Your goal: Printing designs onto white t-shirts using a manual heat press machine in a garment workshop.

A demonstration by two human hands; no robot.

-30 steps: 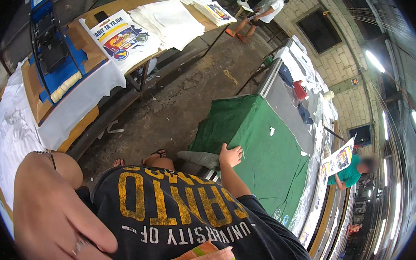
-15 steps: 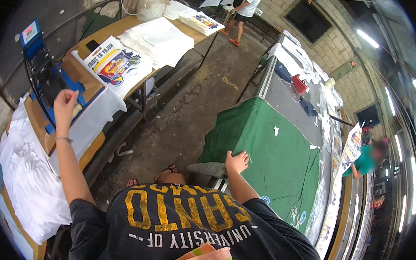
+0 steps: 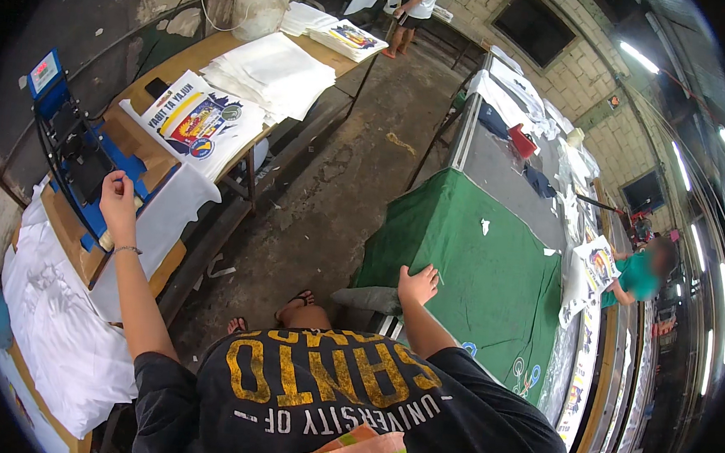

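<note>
My left hand point(image 3: 119, 202) reaches out to the left and is closed on the handle of a blue heat press point(image 3: 72, 155) that stands on a wooden bench. A white cloth point(image 3: 159, 222) hangs off the bench under the press. My right hand point(image 3: 417, 284) rests flat, fingers apart, on the near edge of a green cloth point(image 3: 476, 267) that covers a long table. It holds nothing. My black shirt with yellow lettering fills the lower middle of the view.
A printed white shirt point(image 3: 199, 121) and a stack of white shirts point(image 3: 268, 71) lie on the left bench. More white cloth point(image 3: 57, 332) lies at lower left. A concrete aisle point(image 3: 333, 166) runs between the tables. Another person in teal point(image 3: 638, 272) works at right, and one stands far back point(image 3: 413, 5).
My left arm has swung out from close to the camera to the heat press and closed on its handle. My right hand has stayed on the green cloth.
</note>
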